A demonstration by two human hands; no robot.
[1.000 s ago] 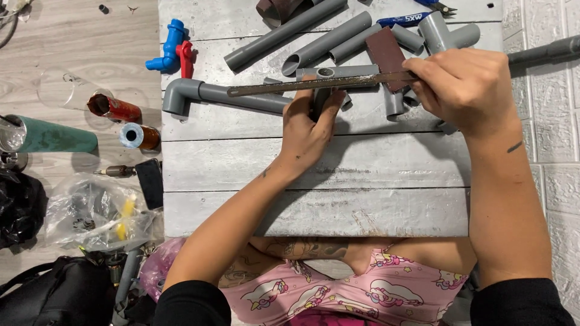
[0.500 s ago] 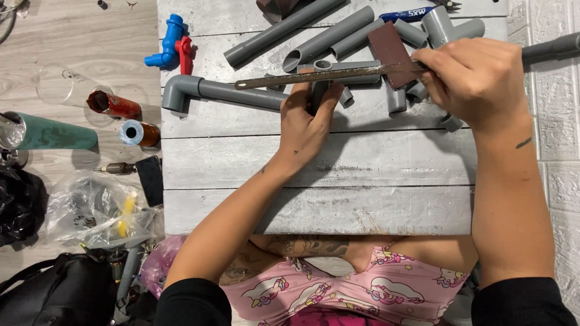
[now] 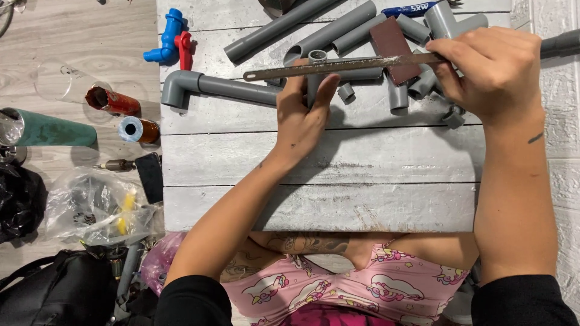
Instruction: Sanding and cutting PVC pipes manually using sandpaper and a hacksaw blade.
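My left hand (image 3: 304, 116) grips a short grey pipe piece (image 3: 315, 67) and holds it upright on a grey-white wooden board (image 3: 338, 163). Across the top of that piece lies a bare hacksaw blade (image 3: 320, 67), rusty and thin, pointing left. My right hand (image 3: 489, 69) is closed on the blade's right end. A dark brown rectangular block (image 3: 394, 47) lies just behind the blade. Grey pipe offcuts and fittings (image 3: 399, 96) are scattered under and around the blade.
Long grey pipes (image 3: 284, 27) lie at the board's far edge, and an elbowed pipe (image 3: 199, 87) at its left. A blue and red valve (image 3: 172, 41) sits at the far left corner. Cans, a green tube (image 3: 51, 130), plastic bags and a black bag (image 3: 54, 290) crowd the floor.
The saw blade has slid right, drawn by my right hand across the pipe piece. My left hand has stayed in place on the pipe.
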